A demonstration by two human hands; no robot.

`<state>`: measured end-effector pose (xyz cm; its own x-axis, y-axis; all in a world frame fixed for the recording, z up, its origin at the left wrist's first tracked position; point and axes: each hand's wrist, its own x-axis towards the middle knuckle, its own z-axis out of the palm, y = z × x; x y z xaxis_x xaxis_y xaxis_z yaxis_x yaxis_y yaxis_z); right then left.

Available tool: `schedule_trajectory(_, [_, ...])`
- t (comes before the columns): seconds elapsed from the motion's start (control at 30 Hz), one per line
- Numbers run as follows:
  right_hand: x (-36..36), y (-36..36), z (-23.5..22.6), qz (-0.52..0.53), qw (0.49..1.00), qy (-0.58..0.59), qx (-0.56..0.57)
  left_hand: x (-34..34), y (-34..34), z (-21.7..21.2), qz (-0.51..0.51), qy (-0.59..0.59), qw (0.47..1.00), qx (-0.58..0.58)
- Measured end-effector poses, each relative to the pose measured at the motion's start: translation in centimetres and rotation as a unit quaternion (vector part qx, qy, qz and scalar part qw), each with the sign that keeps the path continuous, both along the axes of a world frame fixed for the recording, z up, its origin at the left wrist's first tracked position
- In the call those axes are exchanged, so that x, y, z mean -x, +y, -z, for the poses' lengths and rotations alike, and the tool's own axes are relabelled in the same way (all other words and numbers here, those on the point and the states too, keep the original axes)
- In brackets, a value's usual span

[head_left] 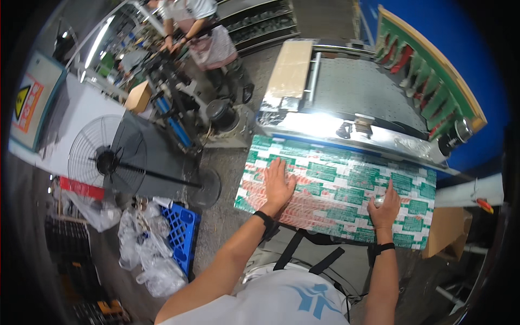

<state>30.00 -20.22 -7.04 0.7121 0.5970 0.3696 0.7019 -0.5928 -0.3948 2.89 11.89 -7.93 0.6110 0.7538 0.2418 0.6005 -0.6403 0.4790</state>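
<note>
A board or table top (336, 216) covered in a green, white and red printed pattern lies across in front of me. My left hand (279, 187) rests flat on its left part, fingers stretched out and holding nothing visible. Toward its right end is my right hand (385, 210), index finger pointing away from me and thumb apart from it. A small shiny patch shows between that thumb and finger; whether it is an object or glare I cannot tell. Just beyond the board stands a machine with a grey flat bed (363, 89) and a bright metal front rail (325, 123).
A brown cardboard piece (290, 67) lies on the machine's left side. Red and green items hang on a green board (433, 76) at the right. A standing fan (108, 161), a blue plastic pallet (184, 233) and clear bags (146, 244) are at left. Another person (203, 32) works farther back.
</note>
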Motion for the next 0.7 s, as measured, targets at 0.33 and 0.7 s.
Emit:
schedule_trajectory(0.33, [0.23, 0.37, -0.04, -0.011, 0.999, -0.040, -0.002, -0.27, 0.56, 0.17, -0.008, -0.036, 0.999, -0.012])
schedule_trajectory(0.7, [0.44, 0.13, -0.39, -0.001, 1.000, -0.016, -0.003, -0.17, 0.22, 0.24, -0.013, -0.003, 1.000, 0.010])
